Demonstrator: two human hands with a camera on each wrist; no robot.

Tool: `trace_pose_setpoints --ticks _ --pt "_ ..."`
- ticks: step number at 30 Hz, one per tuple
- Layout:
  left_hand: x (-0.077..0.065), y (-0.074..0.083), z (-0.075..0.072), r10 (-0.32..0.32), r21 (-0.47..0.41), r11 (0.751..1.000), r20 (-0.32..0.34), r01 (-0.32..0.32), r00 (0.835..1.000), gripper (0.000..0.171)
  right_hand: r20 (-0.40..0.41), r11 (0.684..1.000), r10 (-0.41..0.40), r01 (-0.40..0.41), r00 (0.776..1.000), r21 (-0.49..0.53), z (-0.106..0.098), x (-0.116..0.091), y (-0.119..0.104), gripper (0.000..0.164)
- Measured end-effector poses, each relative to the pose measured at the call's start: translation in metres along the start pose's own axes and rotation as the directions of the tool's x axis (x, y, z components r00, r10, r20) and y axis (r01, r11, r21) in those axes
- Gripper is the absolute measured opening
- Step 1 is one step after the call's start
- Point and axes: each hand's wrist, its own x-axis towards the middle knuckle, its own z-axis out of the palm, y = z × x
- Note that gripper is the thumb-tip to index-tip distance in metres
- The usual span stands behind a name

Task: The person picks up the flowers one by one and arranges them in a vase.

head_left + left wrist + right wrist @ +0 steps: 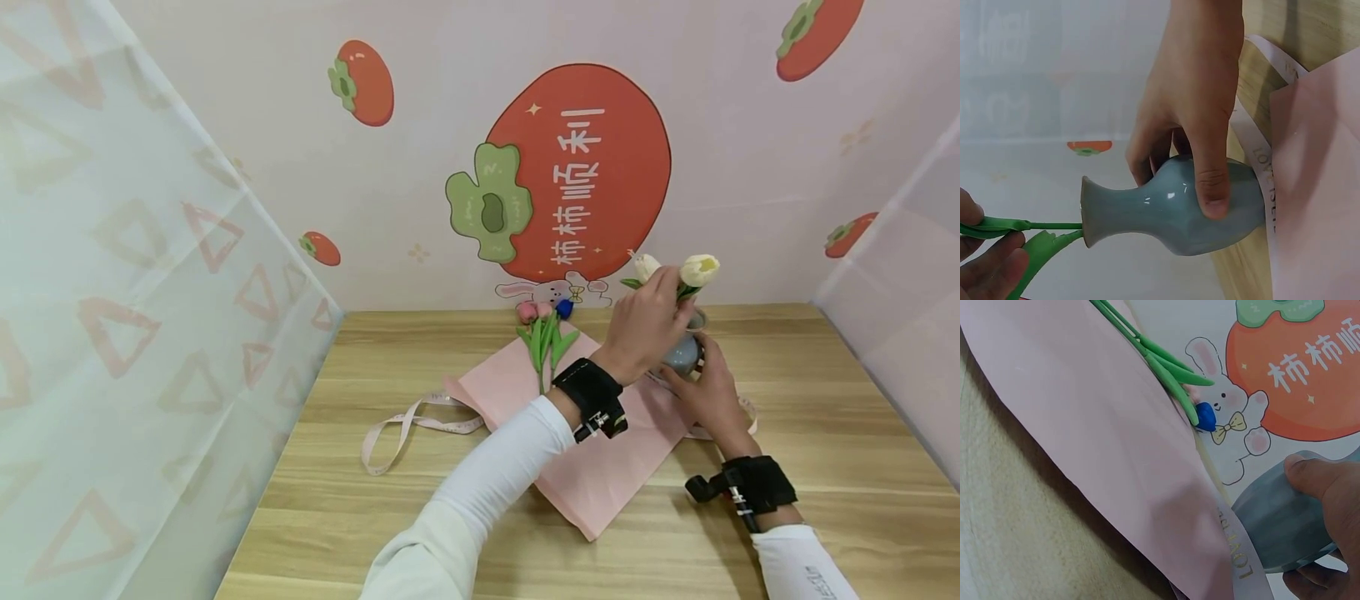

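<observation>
My left hand (643, 325) pinches the green stems (1054, 226) of white tulips (700, 271) above a blue-grey vase (682, 355). In the left wrist view, the stems' lower ends meet the mouth of the vase (1175, 206), whose lip hides anything beyond. My right hand (712, 398) grips the vase round its rounded body, thumb along the near side (1213, 187). A second white tulip head (647, 267) shows partly behind my left hand. In the right wrist view, the thumb and fingers hold the vase (1285, 515) beside the ribbon.
Pink wrapping paper (607, 467) lies on the wooden table (322, 517). On its far corner rest pink tulips (534, 312) and a blue tulip (564, 309). A pale printed ribbon (401, 433) runs out on both sides. A patterned wall (420, 183) stands behind.
</observation>
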Motion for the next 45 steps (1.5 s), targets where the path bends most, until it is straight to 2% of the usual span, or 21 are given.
trace_pose_setpoints --ticks 8,17,31,45 --pt "-0.001 -0.002 0.006 -0.025 0.034 0.999 0.011 0.025 1.000 0.025 -0.005 1.000 0.018 -0.018 1.000 -0.025 0.000 -0.001 -0.001 0.090" --pt "-0.001 0.001 0.011 -0.031 -0.003 1.000 0.014 0.031 0.999 0.022 -0.023 1.000 0.014 -0.014 1.000 -0.022 0.001 -0.001 -0.001 0.088" --pt "-0.005 -0.002 0.022 -0.089 -0.020 0.996 0.087 0.091 0.992 0.030 -0.004 0.999 0.040 -0.040 0.999 -0.014 0.000 -0.002 -0.003 0.091" --pt "-0.006 -0.002 0.025 -0.088 -0.019 0.996 0.106 0.091 0.990 0.031 -0.010 1.000 0.019 -0.019 1.000 -0.013 0.000 -0.003 -0.002 0.090"
